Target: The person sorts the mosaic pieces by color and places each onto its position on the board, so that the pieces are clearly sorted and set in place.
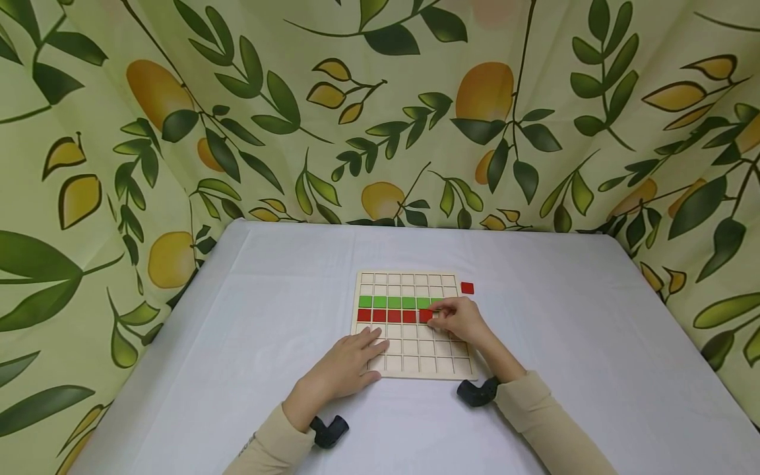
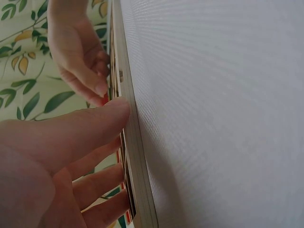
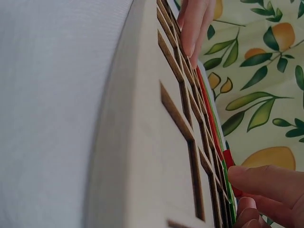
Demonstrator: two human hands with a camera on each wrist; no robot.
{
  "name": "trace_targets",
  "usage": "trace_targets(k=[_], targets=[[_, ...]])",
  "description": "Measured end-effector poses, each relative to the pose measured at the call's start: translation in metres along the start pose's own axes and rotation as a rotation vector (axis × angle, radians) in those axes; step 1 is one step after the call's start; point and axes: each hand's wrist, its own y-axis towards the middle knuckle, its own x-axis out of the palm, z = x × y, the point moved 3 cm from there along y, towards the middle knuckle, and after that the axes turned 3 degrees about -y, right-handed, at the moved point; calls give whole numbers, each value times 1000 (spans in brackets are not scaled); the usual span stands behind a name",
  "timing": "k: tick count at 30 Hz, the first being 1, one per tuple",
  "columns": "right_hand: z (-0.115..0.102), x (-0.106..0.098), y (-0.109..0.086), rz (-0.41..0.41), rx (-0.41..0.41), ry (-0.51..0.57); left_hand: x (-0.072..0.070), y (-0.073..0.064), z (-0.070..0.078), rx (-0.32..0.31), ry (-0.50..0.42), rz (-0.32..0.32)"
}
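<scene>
A wooden grid board (image 1: 410,364) lies flat on the table. Green square tiles (image 1: 394,302) fill one row of its cells, and red square tiles (image 1: 394,316) line the row just below. My right hand (image 1: 458,318) pinches a red tile (image 3: 229,157) between thumb and fingers, tilted at the right end of the red row. Spread across the board's lower left corner, my left hand (image 1: 347,366) rests with straight fingers; its thumb (image 2: 111,114) touches the front edge. The right hand covers the right end of the green row.
One loose red tile (image 1: 468,288) lies on the white tablecloth (image 1: 285,290) just right of the board. Black curved pieces (image 1: 330,432) sit at both wrists. A curtain (image 1: 415,165) printed with leaves and fruit hangs behind the table.
</scene>
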Motion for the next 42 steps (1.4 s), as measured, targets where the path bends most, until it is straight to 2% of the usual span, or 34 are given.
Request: trace_targets(k=[11,16,24,42], targets=[[-3,1,-1,16,-6,-27,1,1,-1,19,8,21],[-3,2,-1,11,-7,-24,2,2,-1,18,7,18],[-3,2,-1,29,-51,-48,2,2,-1,20,16,18],[-1,1,1,19,-53,-34,0,1,0,13,-9,9]])
